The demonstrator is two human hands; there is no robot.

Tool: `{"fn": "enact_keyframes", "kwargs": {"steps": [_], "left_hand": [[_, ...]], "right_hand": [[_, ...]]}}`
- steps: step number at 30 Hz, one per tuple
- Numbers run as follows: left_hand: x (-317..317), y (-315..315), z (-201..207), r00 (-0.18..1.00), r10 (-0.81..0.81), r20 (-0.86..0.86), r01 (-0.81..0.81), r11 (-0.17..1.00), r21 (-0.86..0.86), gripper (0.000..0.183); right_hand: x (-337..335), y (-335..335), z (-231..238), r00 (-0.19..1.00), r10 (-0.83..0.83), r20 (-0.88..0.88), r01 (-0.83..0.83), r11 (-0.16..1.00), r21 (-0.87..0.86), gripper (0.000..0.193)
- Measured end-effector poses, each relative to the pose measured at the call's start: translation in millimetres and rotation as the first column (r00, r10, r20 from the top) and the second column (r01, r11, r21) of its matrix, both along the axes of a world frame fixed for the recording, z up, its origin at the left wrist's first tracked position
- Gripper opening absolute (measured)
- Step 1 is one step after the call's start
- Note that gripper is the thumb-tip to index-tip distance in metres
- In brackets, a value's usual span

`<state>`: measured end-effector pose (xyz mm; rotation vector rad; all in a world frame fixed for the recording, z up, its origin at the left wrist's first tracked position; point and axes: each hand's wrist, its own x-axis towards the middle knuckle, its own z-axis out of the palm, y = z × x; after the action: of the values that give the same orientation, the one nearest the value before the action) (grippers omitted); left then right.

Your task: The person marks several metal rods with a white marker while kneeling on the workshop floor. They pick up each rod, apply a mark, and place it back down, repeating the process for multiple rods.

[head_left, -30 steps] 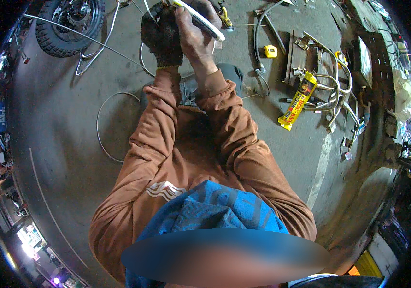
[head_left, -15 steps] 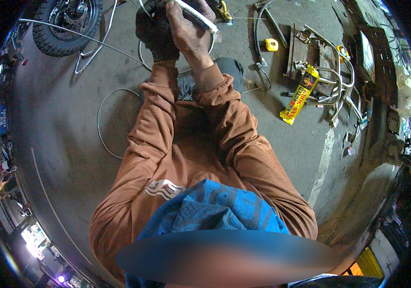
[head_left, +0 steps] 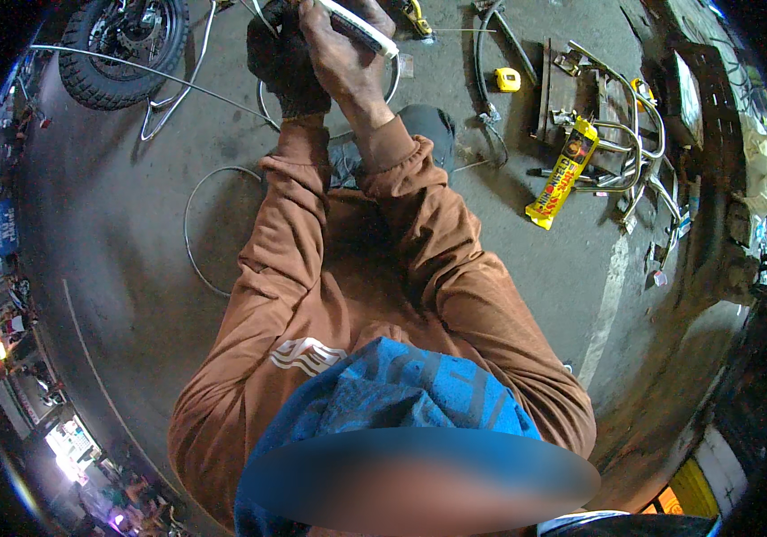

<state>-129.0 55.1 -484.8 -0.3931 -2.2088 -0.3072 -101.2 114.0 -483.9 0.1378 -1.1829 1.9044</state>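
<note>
My left hand [head_left: 292,67], in a dark knit glove, is closed at the top of the view beside my bare right hand. A thin silver rod or cable runs down to it; whether the glove grips that is hidden. My right hand [head_left: 348,76] presses against the glove, its thumb toward the top edge. Across its fingers lies a long white thing with a dark side [head_left: 361,29], cut off by the upper edge; its kind is unclear. Below both hands a thin cable loop [head_left: 188,224] curves over the grey ground.
A motorcycle wheel [head_left: 124,54] stands at far left, near a bent metal stand [head_left: 173,103]. To my right lie a yellow tape measure [head_left: 507,80], a black hose [head_left: 480,63], a yellow printed packet [head_left: 562,174] and bent chrome tubing [head_left: 639,143]. Another yellow tool [head_left: 417,20] lies beyond my right hand.
Both hands, with the white thing, have shifted slightly up and left in the view. The ground items on the right appear a little farther right. My grip looks the same.
</note>
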Motion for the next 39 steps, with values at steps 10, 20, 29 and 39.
{"fn": "enact_keyframes", "kwargs": {"steps": [10,20,29,39], "left_hand": [[7,5,-6,0.932,-0.36,-0.045,0.343,0.836,0.428,0.011],[-15,-3,-31,0.861,-0.504,-0.062,0.399,0.597,0.696,0.017],[-3,2,-34,0.851,-0.522,-0.052,0.356,0.504,0.787,0.019],[14,8,-7,0.746,-0.665,-0.034,0.38,0.383,0.842,0.01]], "right_hand": [[9,1,0,0.991,0.13,-0.021,-0.132,0.982,-0.136,0.02],[3,4,1,0.999,0.044,0.003,-0.044,0.995,-0.094,0.017],[15,10,9,0.999,-0.008,0.046,0.006,0.999,0.034,0.017],[22,12,17,0.99,0.085,0.109,-0.082,0.996,-0.033,0.02]]}}
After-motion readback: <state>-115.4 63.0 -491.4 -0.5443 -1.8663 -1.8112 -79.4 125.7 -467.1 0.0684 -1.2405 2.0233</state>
